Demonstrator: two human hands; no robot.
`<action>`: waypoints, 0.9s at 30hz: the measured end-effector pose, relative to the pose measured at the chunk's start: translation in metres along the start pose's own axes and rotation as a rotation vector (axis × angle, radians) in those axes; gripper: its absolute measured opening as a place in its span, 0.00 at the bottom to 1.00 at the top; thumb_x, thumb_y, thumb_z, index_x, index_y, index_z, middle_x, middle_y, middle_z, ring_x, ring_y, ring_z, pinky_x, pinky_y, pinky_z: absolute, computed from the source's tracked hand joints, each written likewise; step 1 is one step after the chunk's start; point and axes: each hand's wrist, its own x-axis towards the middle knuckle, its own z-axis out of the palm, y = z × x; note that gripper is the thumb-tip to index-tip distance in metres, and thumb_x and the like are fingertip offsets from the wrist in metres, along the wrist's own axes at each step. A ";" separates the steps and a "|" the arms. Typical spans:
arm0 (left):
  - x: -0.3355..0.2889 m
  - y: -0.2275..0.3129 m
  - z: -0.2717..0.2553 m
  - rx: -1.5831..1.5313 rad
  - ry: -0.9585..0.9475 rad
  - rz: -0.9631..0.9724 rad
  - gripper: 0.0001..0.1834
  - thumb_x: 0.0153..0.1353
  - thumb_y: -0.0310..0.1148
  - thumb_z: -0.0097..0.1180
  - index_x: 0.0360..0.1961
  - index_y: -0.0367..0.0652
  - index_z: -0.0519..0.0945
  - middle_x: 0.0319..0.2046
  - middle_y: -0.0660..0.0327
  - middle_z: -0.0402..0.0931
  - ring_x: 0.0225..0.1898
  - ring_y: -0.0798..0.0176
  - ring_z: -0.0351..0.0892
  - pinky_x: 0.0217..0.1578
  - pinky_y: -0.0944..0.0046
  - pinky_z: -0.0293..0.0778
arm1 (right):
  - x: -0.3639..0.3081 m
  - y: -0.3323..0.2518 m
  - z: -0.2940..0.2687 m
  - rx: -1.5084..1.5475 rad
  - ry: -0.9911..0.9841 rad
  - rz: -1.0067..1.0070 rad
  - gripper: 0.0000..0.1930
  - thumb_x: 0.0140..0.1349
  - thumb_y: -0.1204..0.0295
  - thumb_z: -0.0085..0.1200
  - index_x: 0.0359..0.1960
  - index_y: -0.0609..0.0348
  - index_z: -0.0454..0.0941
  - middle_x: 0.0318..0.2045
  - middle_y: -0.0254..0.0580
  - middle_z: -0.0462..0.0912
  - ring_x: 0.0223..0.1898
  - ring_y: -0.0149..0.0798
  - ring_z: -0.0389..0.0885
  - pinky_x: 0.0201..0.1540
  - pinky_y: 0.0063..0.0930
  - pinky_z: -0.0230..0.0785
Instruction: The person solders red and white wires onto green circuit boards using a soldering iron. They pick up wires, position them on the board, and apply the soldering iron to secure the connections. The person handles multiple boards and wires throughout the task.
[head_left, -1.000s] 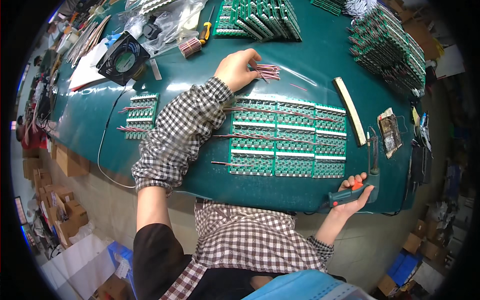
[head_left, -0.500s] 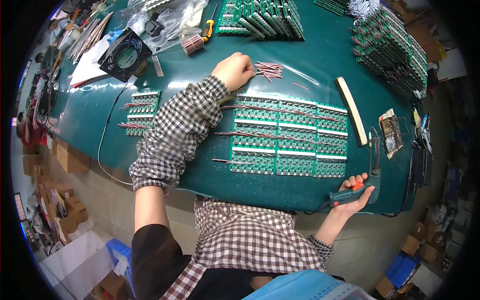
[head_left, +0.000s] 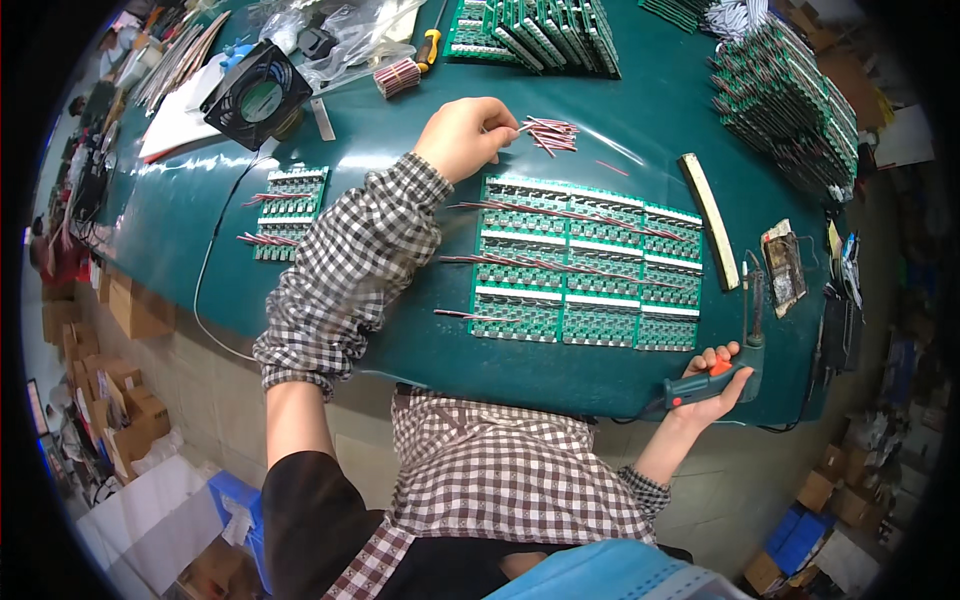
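Observation:
My left hand (head_left: 465, 138) is at the far middle of the table, thumb and forefinger pinched on a short wire (head_left: 523, 127) at the left end of a small pile of red, white and dark wires (head_left: 553, 135). Nearer to me lies a panel of green circuit boards (head_left: 603, 275) in a grid, with wires laid across its rows and sticking out at the left. My right hand (head_left: 712, 385) grips a green soldering gun (head_left: 690, 388) with a red trigger, its tip upright near the table's right front edge.
Left of my forearm lies a smaller circuit board (head_left: 290, 212) with wires. Behind it stands a black fan (head_left: 257, 97). A wire bundle (head_left: 398, 78) and a screwdriver (head_left: 429, 48) lie farther back. Board stacks (head_left: 555, 35) fill the back; a pale strip (head_left: 708, 220) lies right.
My left fingers, earlier bent at the pile's left edge, now pinch a wire there. The whole view has shifted slightly. My right hand keeps its hold on the soldering gun.

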 end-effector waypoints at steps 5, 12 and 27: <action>0.004 -0.017 0.007 0.346 0.158 0.215 0.07 0.52 0.31 0.54 0.30 0.40 0.79 0.26 0.55 0.78 0.28 0.57 0.79 0.31 0.61 0.73 | -0.001 -0.002 -0.001 0.019 0.014 0.001 0.18 0.62 0.56 0.49 0.42 0.59 0.67 0.30 0.35 0.71 0.29 0.30 0.71 0.32 0.22 0.70; -0.001 -0.021 0.011 0.469 0.146 0.217 0.07 0.54 0.33 0.51 0.30 0.42 0.78 0.30 0.55 0.76 0.35 0.52 0.76 0.37 0.55 0.71 | -0.003 0.000 0.006 0.009 -0.018 -0.016 0.17 0.62 0.59 0.51 0.42 0.61 0.68 0.31 0.37 0.73 0.29 0.31 0.74 0.31 0.21 0.74; -0.002 -0.033 0.027 0.572 0.313 0.307 0.03 0.53 0.29 0.53 0.29 0.43 0.72 0.29 0.57 0.68 0.30 0.53 0.74 0.31 0.57 0.72 | -0.004 0.000 0.007 -0.037 0.022 -0.040 0.16 0.63 0.58 0.48 0.42 0.59 0.67 0.31 0.35 0.74 0.30 0.30 0.74 0.31 0.21 0.73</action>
